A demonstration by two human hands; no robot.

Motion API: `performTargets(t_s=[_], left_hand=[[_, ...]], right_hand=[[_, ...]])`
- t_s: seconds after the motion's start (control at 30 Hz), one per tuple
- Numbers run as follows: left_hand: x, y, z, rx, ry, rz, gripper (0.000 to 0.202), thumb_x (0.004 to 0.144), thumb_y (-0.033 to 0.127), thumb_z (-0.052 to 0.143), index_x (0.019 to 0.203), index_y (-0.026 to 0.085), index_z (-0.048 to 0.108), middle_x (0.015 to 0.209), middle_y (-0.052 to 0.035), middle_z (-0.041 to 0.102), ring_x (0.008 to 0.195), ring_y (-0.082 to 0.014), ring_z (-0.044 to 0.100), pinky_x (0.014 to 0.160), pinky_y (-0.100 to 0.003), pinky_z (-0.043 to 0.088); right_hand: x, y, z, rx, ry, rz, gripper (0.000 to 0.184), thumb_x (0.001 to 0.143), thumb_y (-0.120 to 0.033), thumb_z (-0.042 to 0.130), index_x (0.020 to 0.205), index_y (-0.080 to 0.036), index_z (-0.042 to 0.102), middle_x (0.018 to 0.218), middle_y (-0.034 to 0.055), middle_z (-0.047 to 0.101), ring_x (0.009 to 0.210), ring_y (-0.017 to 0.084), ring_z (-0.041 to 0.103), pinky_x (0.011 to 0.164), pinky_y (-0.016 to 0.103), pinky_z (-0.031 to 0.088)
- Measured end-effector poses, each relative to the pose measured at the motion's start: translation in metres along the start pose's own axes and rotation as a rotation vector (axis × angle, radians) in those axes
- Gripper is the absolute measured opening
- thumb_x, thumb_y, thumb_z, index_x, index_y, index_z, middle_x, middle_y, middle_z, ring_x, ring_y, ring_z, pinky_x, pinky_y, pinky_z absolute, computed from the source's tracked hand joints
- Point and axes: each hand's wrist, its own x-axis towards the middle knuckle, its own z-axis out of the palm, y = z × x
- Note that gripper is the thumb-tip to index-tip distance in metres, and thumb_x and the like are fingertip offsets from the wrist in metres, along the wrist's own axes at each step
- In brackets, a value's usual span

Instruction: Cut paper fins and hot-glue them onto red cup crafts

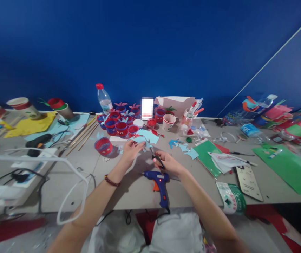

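My left hand [131, 151] pinches a sheet of light blue paper [150, 135] over the middle of the table. In my right hand [167, 162] is a pair of scissors [157, 160], fingers closed round the dark handles and blades at the paper's near edge. Just below the right hand lies a blue hot glue gun [162, 188] with an orange trigger and a small red light. Light blue paper cut-outs [188, 150] are scattered to the right of the sheet. A red and purple painted cup [103, 146] stands left of my left hand.
Several painted cups [115, 124] cluster behind the hands, beside a plastic bottle [104, 98]. Wooden sticks [83, 137] and a white power strip [31, 175] are on the left. A white cable [73, 172] loops across the left foreground. Green paper [289, 168] lies at the right.
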Motion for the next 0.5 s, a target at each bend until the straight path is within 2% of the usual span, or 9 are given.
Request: performTargets(t_s=[0.13, 0.23, 0.37, 0.5], left_hand=[[0.002, -0.003, -0.005, 0.029, -0.060, 0.097, 0.030, 0.060, 0.033, 0.081, 0.081, 0.016, 0.070, 0.088, -0.0058, 0.070, 0.076, -0.0169, 0.066, 0.068, -0.030, 0.054], [0.003, -0.004, -0.009, 0.083, -0.061, 0.172, 0.026, 0.062, 0.031, 0.079, 0.082, 0.017, 0.070, 0.101, -0.0080, 0.069, 0.093, -0.0202, 0.065, 0.084, -0.033, 0.053], [0.004, -0.004, -0.012, 0.154, -0.055, 0.223, 0.034, 0.064, 0.032, 0.077, 0.094, 0.018, 0.070, 0.101, -0.0081, 0.069, 0.100, -0.0232, 0.063, 0.094, -0.040, 0.049], [0.004, -0.005, -0.014, 0.219, -0.049, 0.296, 0.025, 0.065, 0.029, 0.077, 0.088, 0.020, 0.071, 0.104, -0.0090, 0.068, 0.109, -0.0252, 0.060, 0.097, -0.040, 0.048]], right_hand=[[0.001, 0.003, -0.003, -0.005, 0.004, -0.010, 0.043, 0.070, -0.053, 0.071, 0.084, -0.020, 0.048, 0.053, -0.0078, 0.049, 0.041, 0.005, 0.035, 0.037, 0.016, 0.027], [0.000, 0.002, -0.003, -0.024, 0.003, 0.000, 0.043, 0.071, -0.054, 0.069, 0.082, -0.020, 0.047, 0.052, -0.0083, 0.048, 0.040, 0.005, 0.034, 0.038, 0.016, 0.026], [-0.003, 0.000, -0.003, -0.052, -0.010, 0.004, 0.045, 0.070, -0.056, 0.069, 0.082, -0.020, 0.046, 0.053, -0.0079, 0.047, 0.042, 0.005, 0.034, 0.038, 0.016, 0.025], [-0.002, 0.001, -0.003, -0.057, -0.013, -0.006, 0.045, 0.071, -0.057, 0.068, 0.082, -0.020, 0.045, 0.052, -0.0084, 0.047, 0.041, 0.004, 0.033, 0.038, 0.016, 0.025]])
